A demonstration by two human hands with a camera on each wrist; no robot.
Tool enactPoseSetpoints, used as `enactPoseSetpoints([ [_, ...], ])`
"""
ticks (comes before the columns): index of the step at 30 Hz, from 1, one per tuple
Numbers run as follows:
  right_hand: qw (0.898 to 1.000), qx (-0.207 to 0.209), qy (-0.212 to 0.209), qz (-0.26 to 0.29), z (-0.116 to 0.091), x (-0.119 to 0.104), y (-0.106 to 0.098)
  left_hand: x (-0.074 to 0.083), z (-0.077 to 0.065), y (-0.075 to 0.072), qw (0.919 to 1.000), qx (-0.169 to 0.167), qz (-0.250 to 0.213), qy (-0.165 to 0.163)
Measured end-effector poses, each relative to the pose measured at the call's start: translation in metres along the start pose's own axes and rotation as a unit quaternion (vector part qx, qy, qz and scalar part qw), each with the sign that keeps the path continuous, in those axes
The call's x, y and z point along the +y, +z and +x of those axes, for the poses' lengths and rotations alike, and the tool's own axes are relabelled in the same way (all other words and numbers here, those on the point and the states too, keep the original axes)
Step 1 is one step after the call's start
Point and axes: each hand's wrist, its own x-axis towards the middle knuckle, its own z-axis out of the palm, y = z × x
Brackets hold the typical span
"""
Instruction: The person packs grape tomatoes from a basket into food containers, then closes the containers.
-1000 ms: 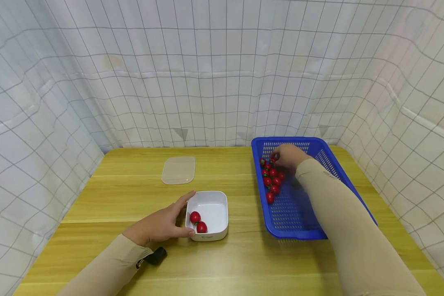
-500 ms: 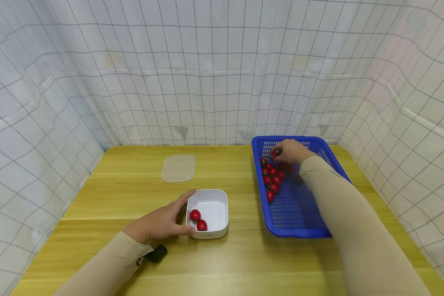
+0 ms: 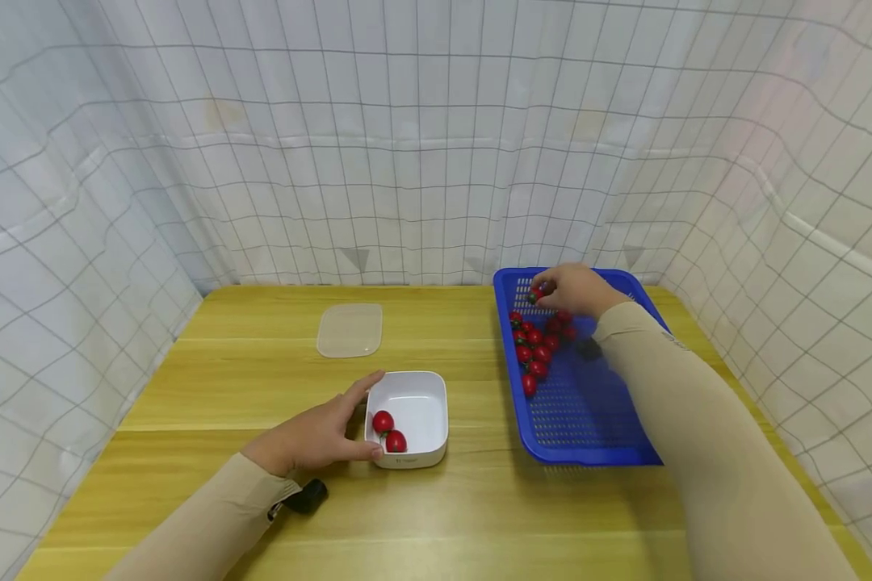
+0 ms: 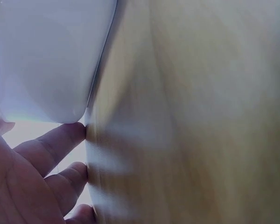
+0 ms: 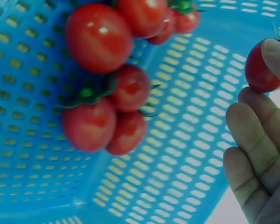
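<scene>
At the back of a blue plastic basket (image 3: 597,458), my right hand (image 3: 580,289) pinches a red cherry tomato (image 5: 260,70) with a green stem. The right wrist view shows it between thumb and fingertips, raised beside the basket's slotted wall. Several more cherry tomatoes (image 5: 95,37) lie clustered along the basket's left side. My left hand (image 3: 316,440) holds a square white box (image 3: 416,461) by its left side, thumb at the front corner and index finger at the back corner. Two cherry tomatoes (image 3: 396,441) rest in the box's left part.
A flat translucent lid (image 3: 350,330) lies on the wooden table (image 3: 262,387) behind the box. White gridded curtains (image 3: 436,161) enclose the table at the back and sides. A black wrist device (image 3: 308,497) sits under the left sleeve.
The right hand has risen slightly toward the basket's back rim with the tomato, uncovering more tomatoes beneath it. The left hand and the box have stayed in place.
</scene>
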Motion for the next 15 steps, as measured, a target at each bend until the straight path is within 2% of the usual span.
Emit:
enactPoseSetpoints([
  [7, 0.999, 0.026, -0.045, 0.013, -0.006, -0.021, -0.013, 0.001, 0.000, 0.000, 0.9999, 0.002, 0.014, -0.008],
  [15, 0.995, 0.046, -0.088, -0.010, -0.012, -0.054, -0.020, 0.001, 0.000, 0.000, 0.9998, 0.003, 0.016, -0.008],
])
